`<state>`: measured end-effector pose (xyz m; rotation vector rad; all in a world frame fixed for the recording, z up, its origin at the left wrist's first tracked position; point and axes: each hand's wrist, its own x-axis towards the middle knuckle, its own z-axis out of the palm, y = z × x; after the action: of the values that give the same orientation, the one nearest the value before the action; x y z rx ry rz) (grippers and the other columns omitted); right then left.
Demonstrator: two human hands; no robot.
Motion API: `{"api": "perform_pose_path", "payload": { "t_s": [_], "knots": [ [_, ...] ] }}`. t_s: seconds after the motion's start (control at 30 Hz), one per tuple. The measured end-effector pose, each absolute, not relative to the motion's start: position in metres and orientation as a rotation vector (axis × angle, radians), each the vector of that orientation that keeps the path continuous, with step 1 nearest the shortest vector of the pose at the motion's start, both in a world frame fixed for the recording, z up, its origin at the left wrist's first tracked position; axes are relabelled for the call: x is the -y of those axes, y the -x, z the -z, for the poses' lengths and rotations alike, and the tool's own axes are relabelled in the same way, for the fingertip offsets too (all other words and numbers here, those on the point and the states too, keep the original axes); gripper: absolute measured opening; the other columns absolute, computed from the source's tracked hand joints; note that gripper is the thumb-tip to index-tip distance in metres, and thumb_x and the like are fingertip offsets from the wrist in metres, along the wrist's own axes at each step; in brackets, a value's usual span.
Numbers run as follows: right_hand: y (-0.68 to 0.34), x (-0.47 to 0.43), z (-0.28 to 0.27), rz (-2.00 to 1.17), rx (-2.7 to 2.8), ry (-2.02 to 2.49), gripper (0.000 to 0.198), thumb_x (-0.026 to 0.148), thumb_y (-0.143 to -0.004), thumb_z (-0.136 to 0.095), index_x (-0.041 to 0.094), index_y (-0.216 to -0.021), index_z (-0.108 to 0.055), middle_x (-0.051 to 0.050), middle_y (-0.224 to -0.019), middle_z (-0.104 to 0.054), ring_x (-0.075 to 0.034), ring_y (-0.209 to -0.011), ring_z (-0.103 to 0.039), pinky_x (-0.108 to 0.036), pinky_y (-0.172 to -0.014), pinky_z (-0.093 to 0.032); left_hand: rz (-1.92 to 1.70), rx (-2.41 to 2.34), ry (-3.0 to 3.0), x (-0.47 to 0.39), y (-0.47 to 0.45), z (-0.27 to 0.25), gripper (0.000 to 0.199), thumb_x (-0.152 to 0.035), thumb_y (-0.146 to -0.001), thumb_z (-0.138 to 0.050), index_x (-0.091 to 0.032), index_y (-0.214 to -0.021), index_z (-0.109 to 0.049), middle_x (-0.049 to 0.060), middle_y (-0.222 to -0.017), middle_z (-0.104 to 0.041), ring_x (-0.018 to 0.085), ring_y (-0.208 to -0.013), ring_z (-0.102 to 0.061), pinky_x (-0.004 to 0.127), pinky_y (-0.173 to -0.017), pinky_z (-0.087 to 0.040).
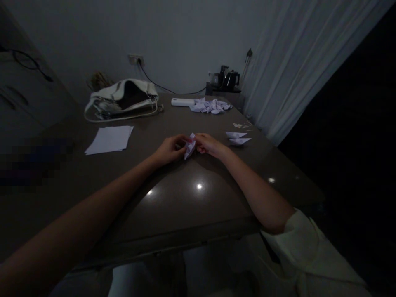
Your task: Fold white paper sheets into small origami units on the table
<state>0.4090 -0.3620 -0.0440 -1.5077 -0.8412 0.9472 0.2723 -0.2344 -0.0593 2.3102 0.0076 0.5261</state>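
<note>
Between my two hands, just above the table's middle, is a small folded white paper boat (189,147). My left hand (171,149) grips it from the left, thumb and fingers closed on its side. On the other side my right hand (208,144) pinches it, fingers curled and partly hiding the paper. To the right lie two pointed folded paper boats (238,141), one in front of the other. A stack of white paper sheets (109,139) rests to the left of my hands.
A white handbag (123,99) stands at the back left. Many folded papers (213,106) are heaped at the back beside a white bar-shaped object (182,102). Small scraps (239,125) lie near the right edge. A black kettle (231,79) is on a stand behind the dark table (173,206).
</note>
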Motion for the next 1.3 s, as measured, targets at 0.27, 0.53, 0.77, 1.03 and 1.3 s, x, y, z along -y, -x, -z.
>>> {"api": "perform_pose_path", "payload": {
  "t_s": [0.27, 0.53, 0.77, 1.03, 1.3],
  "knots": [
    [-0.4057, 0.362, 0.0423, -0.939, 0.831, 1.497, 0.025, 0.024, -0.094, -0.052, 0.018, -0.07, -0.051, 0.006, -0.05, -0.047, -0.004, -0.037, -0.041, -0.013, -0.033, -0.028, -0.547, 0.001, -2.21, 0.2358, -0.2746, 0.0616, 0.034, -0.041, -0.081, -0.057, -0.016, -0.104, -0.057, 0.005, -0.088, -0.067, 0.018, -0.079, -0.064, 0.027, -0.068, -0.048],
    [-0.402, 0.3642, 0.0396, -0.919, 0.813, 1.521, 0.015, 0.024, -0.089, -0.062, 0.017, -0.077, -0.057, 0.005, -0.059, -0.054, -0.003, -0.041, -0.045, -0.013, -0.035, -0.032, -0.563, 0.001, -2.173, 0.2383, -0.2737, 0.0594, 0.032, -0.042, -0.08, -0.06, -0.016, -0.097, -0.055, 0.003, -0.083, -0.063, 0.016, -0.075, -0.06, 0.027, -0.067, -0.045],
    [-0.4031, 0.3657, 0.0389, -0.923, 0.773, 1.513, 0.007, 0.019, -0.086, -0.064, 0.017, -0.082, -0.058, 0.004, -0.066, -0.058, -0.005, -0.047, -0.05, -0.014, -0.041, -0.038, -0.571, -0.022, -2.105, 0.2357, -0.2757, 0.0619, 0.031, -0.04, -0.078, -0.061, -0.017, -0.097, -0.054, 0.001, -0.082, -0.061, 0.015, -0.07, -0.058, 0.026, -0.065, -0.043],
    [-0.4021, 0.3663, 0.0391, -0.952, 0.742, 1.489, 0.008, 0.01, -0.084, -0.056, 0.017, -0.081, -0.059, 0.003, -0.065, -0.059, -0.007, -0.049, -0.053, -0.016, -0.043, -0.039, -0.485, -0.051, -1.931, 0.2373, -0.2757, 0.0625, 0.042, -0.035, -0.074, -0.065, -0.02, -0.106, -0.042, -0.001, -0.081, -0.064, 0.013, -0.067, -0.061, 0.022, -0.059, -0.044],
    [-0.402, 0.3651, 0.0405, -0.984, 0.741, 1.437, 0.007, 0.01, -0.081, -0.061, 0.017, -0.079, -0.059, 0.005, -0.059, -0.054, -0.004, -0.045, -0.046, -0.014, -0.04, -0.034, -0.441, -0.211, -1.774, 0.2375, -0.2796, 0.0642, 0.042, -0.031, -0.069, -0.067, -0.019, -0.103, -0.045, 0.001, -0.077, -0.067, 0.016, -0.063, -0.063, 0.024, -0.057, -0.046]
  ]
}}
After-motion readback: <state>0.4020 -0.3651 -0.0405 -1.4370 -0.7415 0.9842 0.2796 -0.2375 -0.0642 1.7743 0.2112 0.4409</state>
